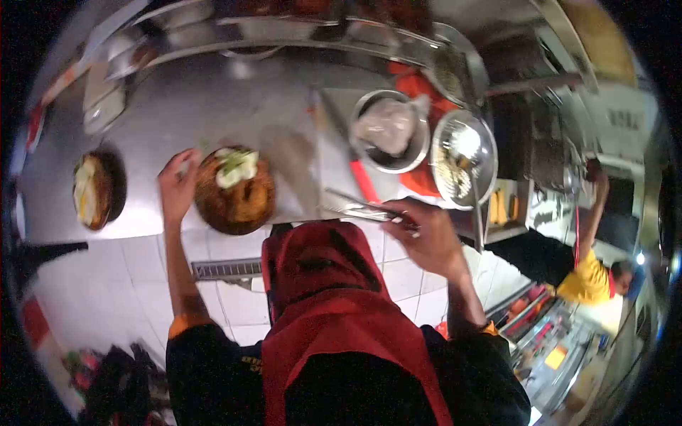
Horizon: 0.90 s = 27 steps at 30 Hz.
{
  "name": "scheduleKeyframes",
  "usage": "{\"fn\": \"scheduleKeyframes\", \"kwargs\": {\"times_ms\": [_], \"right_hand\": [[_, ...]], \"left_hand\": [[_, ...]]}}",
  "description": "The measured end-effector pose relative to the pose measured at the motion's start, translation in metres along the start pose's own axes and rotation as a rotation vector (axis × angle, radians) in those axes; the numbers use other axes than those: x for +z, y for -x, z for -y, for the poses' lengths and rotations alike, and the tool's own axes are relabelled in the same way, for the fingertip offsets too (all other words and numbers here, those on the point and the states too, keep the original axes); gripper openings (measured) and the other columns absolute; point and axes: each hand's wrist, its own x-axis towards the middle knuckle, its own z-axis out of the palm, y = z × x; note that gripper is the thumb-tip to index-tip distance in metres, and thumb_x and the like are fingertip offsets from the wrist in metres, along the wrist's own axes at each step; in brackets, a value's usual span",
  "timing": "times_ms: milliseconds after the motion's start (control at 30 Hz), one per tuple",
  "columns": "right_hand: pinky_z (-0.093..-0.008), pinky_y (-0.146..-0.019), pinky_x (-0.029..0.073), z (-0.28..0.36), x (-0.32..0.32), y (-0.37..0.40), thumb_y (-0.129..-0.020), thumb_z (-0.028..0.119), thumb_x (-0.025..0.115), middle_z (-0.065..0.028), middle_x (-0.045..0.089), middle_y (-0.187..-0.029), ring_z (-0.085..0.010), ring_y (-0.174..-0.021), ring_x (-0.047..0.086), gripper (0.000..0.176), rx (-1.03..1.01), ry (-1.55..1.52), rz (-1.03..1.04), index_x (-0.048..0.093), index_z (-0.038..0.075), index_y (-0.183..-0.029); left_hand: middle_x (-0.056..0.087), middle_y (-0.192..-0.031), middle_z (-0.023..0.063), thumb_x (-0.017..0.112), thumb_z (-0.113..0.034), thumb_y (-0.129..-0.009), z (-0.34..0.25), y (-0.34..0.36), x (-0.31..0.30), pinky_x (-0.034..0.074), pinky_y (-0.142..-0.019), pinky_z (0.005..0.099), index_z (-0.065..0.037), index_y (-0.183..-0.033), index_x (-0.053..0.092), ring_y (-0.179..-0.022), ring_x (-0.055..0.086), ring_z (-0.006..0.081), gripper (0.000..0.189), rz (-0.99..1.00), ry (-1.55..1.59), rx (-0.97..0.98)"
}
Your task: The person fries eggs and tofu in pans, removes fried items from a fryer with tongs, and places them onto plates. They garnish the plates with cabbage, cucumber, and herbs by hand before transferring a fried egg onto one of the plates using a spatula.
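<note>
My left hand [179, 183] is at the left rim of a round brown plate [206, 213], its fingers curled together and blurred; I cannot make out whether anything is between them. On that plate lies browned food [250, 200] topped with pale slices and green shreds [236, 166]. My right hand [428, 238] is closed around metal tongs [359, 206], whose tips point left over the counter's front edge. Beyond the tongs lies a knife with a red handle [364, 182] on a light cutting board [334, 160].
Far left on the steel counter [160, 106] sits another plate of food [92, 190]. A metal bowl [391, 162] holding a clear plastic bag [387, 124] and a steel strainer [489, 160] stand at right. A person in a yellow shirt [588, 279] is farther right, one arm raised.
</note>
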Motion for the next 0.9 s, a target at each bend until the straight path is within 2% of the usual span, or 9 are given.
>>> {"fn": "scheduleKeyframes", "kwargs": {"times_ms": [33, 67, 100, 133, 167, 333, 567, 767, 900], "right_hand": [[-0.0352, -0.059, 0.049, -0.025, -0.017, 0.015, -0.076, 0.01, 0.065, -0.0153, 0.063, -0.085, -0.0238, -0.068, 0.064, 0.023, 0.029, -0.028, -0.178, 0.06, 0.004, -0.097], [-0.0335, -0.058, 0.05, -0.053, -0.04, 0.028, -0.074, 0.008, 0.067, -0.0134, 0.064, -0.086, -0.0213, -0.069, 0.064, 0.025, 0.146, 0.098, -0.252, 0.06, 0.005, -0.098], [-0.0327, -0.058, 0.05, -0.078, -0.061, 0.037, -0.074, 0.009, 0.065, -0.0124, 0.064, -0.085, -0.0231, -0.069, 0.064, 0.023, -0.005, 0.17, -0.397, 0.061, 0.005, -0.096], [-0.0326, -0.058, 0.05, -0.104, -0.086, 0.044, -0.075, 0.011, 0.064, -0.0123, 0.064, -0.085, -0.025, -0.07, 0.064, 0.02, 0.176, 0.326, -0.431, 0.062, 0.005, -0.095], [-0.0345, -0.059, 0.05, -0.14, -0.099, 0.05, -0.076, 0.015, 0.063, -0.0129, 0.064, -0.085, -0.0284, -0.069, 0.063, 0.02, 0.166, 0.382, -0.493, 0.063, 0.006, -0.095], [-0.0397, -0.063, 0.049, -0.231, -0.124, 0.068, -0.076, 0.019, 0.062, -0.0145, 0.064, -0.083, -0.0341, -0.07, 0.061, 0.021, 0.177, 0.534, -0.379, 0.064, 0.007, -0.094], [-0.0413, -0.061, 0.049, -0.242, -0.127, 0.046, -0.076, 0.021, 0.063, -0.0172, 0.063, -0.078, -0.0328, -0.067, 0.062, 0.022, 0.204, 0.517, -0.298, 0.065, 0.009, -0.095], [-0.0383, -0.067, 0.049, -0.241, -0.131, 0.038, -0.073, 0.013, 0.064, -0.0146, 0.064, -0.083, -0.0323, -0.076, 0.062, 0.017, 0.232, 0.409, -0.345, 0.065, 0.005, -0.088], [-0.0353, -0.06, 0.049, -0.262, -0.136, 0.04, -0.075, 0.014, 0.063, -0.0159, 0.064, -0.077, -0.0301, -0.069, 0.063, 0.014, 0.135, 0.242, -0.331, 0.065, 0.004, -0.086]], "left_hand": [[0.062, -0.091, 0.0044, 0.06, -0.025, -0.085, -0.021, 0.007, -0.006, 0.04, -0.054, 0.0185, -0.002, -0.102, 0.062, -0.067, 0.05, 0.0055, 0.028, -0.03, -0.001, -0.159], [0.062, -0.089, 0.0027, 0.059, -0.024, -0.086, -0.018, 0.014, -0.005, 0.036, -0.051, 0.0183, -0.001, -0.101, 0.062, -0.064, 0.044, 0.0029, 0.027, -0.104, -0.033, -0.032], [0.062, -0.087, 0.0027, 0.058, -0.023, -0.087, -0.027, 0.022, -0.001, 0.036, -0.051, 0.018, 0.0, -0.099, 0.061, -0.064, 0.044, 0.0026, 0.026, -0.174, -0.017, -0.019], [0.062, -0.084, 0.0033, 0.056, -0.022, -0.088, -0.043, 0.03, 0.0, 0.036, -0.051, 0.0174, 0.0, -0.097, 0.061, -0.064, 0.044, 0.0024, 0.024, -0.183, -0.021, 0.011], [0.06, -0.079, 0.0024, 0.056, -0.021, -0.088, -0.046, 0.037, 0.007, 0.033, -0.048, 0.0177, 0.001, -0.094, 0.061, -0.06, 0.042, 0.0023, 0.024, -0.218, -0.019, 0.043], [0.051, -0.067, 0.0002, 0.055, -0.022, -0.088, -0.103, 0.066, 0.033, 0.028, -0.046, 0.0215, 0.002, -0.085, 0.059, -0.057, 0.037, 0.0055, 0.024, -0.138, -0.117, -0.055], [0.053, -0.068, 0.0068, 0.058, -0.02, -0.086, -0.11, 0.077, 0.054, 0.039, -0.058, 0.0282, 0.003, -0.084, 0.059, -0.061, 0.044, 0.0127, 0.023, -0.138, -0.143, -0.047], [0.054, -0.071, 0.0068, 0.058, -0.018, -0.086, -0.122, 0.085, 0.043, 0.034, -0.051, 0.0259, 0.002, -0.086, 0.061, -0.058, 0.042, 0.0109, 0.02, -0.133, -0.305, -0.069], [0.054, -0.071, 0.0059, 0.058, -0.018, -0.086, -0.114, 0.088, 0.037, 0.029, -0.048, 0.0248, 0.001, -0.086, 0.061, -0.054, 0.037, 0.0088, 0.02, -0.139, -0.271, -0.045]]}}
